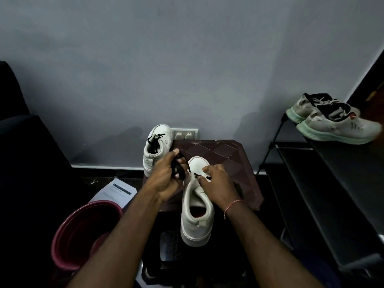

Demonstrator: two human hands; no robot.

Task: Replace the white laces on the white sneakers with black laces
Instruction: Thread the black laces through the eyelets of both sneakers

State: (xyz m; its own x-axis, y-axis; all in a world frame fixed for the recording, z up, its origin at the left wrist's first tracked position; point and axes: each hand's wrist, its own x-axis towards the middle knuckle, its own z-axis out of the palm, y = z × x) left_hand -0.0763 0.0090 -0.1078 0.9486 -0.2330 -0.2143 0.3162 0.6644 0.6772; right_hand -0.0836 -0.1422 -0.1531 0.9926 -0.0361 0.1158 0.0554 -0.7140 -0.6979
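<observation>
Black lace (178, 167) is bunching inside the left grip (166, 180), which is curling round it; the right grip (217, 180) is pinching the sneaker (196, 217) at its eyelets. That sneaker is resting toe-first on the maroon surface (224, 156), heel overhanging toward the person; a second sneaker (156, 151) is sitting beyond.

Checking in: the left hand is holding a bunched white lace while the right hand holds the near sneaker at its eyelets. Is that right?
Not quite: the lace bunched in the left hand is black, not white, as the head view shows. The right hand does hold the near sneaker at its eyelets.
</observation>
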